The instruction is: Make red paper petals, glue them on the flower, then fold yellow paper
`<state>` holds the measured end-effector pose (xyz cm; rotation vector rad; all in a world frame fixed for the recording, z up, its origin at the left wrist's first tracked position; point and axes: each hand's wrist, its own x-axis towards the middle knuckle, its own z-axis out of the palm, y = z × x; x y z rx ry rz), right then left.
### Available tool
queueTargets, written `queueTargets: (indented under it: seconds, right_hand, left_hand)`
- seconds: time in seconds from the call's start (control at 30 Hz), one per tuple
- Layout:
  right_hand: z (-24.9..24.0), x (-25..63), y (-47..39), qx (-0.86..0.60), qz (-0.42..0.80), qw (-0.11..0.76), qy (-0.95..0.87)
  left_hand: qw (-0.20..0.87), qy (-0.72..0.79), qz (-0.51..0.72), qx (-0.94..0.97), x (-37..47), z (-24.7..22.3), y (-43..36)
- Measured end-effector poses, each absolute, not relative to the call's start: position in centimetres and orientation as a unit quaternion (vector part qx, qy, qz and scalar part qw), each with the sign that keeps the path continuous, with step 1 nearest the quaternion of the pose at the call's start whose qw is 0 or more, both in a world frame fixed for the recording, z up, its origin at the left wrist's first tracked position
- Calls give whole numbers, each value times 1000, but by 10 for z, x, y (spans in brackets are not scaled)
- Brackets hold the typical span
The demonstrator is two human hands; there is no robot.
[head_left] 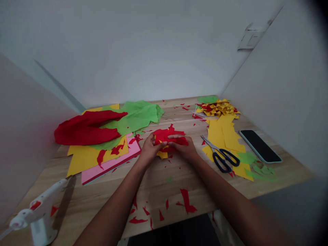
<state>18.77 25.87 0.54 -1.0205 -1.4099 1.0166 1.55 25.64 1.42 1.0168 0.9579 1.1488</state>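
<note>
A white glue gun (42, 208) stands nearest, its tail cut off. Over the counter's (166, 177) middle, the left hand (148, 148) and right hand (186, 148) pinch a jagged red-and-yellow paper piece (163, 135), partly hiding it. Beyond spreads wrinkled green paper (139, 114).

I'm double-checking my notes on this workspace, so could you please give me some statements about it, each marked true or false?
1. The left hand and right hand both touch the red and yellow paper piece. True.
2. The scissors lie left of both hands. False: they lie to the right, partly over yellow paper.
3. The phone lies right of the scissors. True.
4. The glue gun is beside the phone. False: it is at the near left.
</note>
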Motion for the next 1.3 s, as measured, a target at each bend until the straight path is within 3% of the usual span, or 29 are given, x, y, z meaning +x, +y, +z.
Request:
queueTargets:
  seconds: [0.57, 1.3]
  right_hand:
    - [3, 189, 261, -442, 354, 538, -624]
    - [14, 197, 258, -411, 370, 528, -644]
  left_hand:
    - [606, 431, 512, 429, 16, 13, 257]
    - [596, 430, 506, 451, 10, 18, 257]
